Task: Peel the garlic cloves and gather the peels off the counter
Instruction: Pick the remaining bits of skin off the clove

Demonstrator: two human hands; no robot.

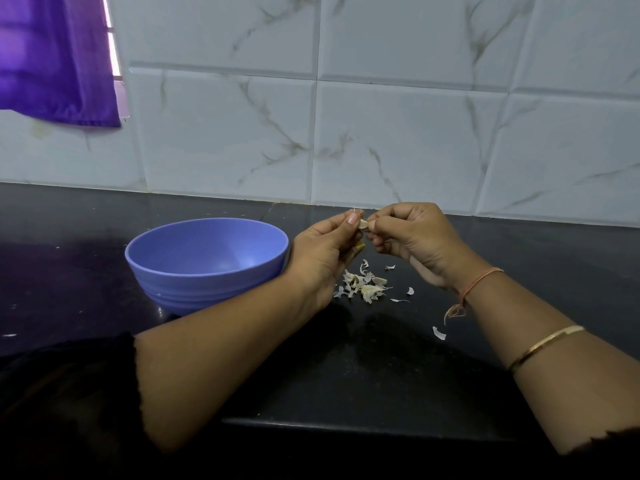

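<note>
Found a blue bowl (194,271) left of centre in the frame, upright on the black counter (381,358), with ribs low on its outer wall. Saw inside it only smooth blue wall and floor; could not see the nearest part of the inside behind the rim. Could not tell whether the left wrist, close against the bowl's right side, touched it.

Spotted the garlic clove (363,223) just right of centre, raised above the counter and in front of the tiled wall (398,133). Made out little of it: a small pale, cream-coloured piece, mostly covered by fingertips. Saw the left hand (322,251) curled and pinching it from the left with thumb and fingers, and the right hand (412,237) curled and pinching it from the right. Noticed a yellowish bit (360,247) at the lower edge of the left hand; could not tell what.

Found the peels (363,287) heaped below the hands on the counter, white and papery, with a few flakes scattered to the right and one stray peel (438,333) lower right, well apart.

Noted an orange thread (479,278) and a gold bangle (543,346) on the right forearm, and a purple cloth (55,57) at the upper left.
</note>
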